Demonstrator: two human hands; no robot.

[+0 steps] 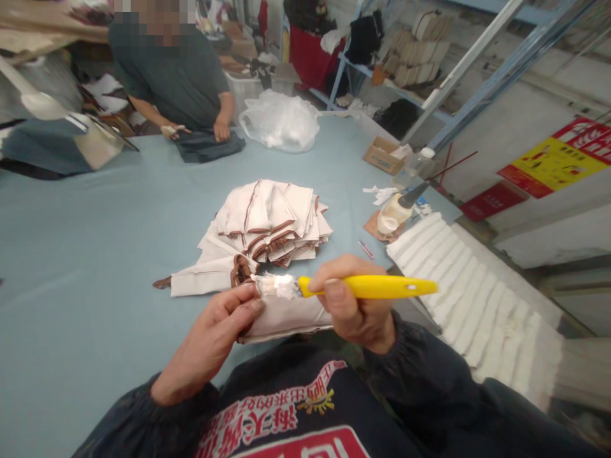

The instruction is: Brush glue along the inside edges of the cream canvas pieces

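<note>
Head view: yellow brush (363, 287) clenched in right hand (356, 305), long axis level, bristles pointing left; cloth piece (286, 316) pinched by left hand (214, 337).

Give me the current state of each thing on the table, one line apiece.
Yellow-handled brush: held level in the right hand, bristles white with paste.
Cream fabric piece: pinched by the left hand, under the bristles.
Stack of cream pieces: piled, untouched.
Glue pot: open, a stick standing in it.
Plastic bag: crumpled, lying loose.

Dark navy sleeves (420, 375), elastic cuffs, printed apron (286, 420)
</note>
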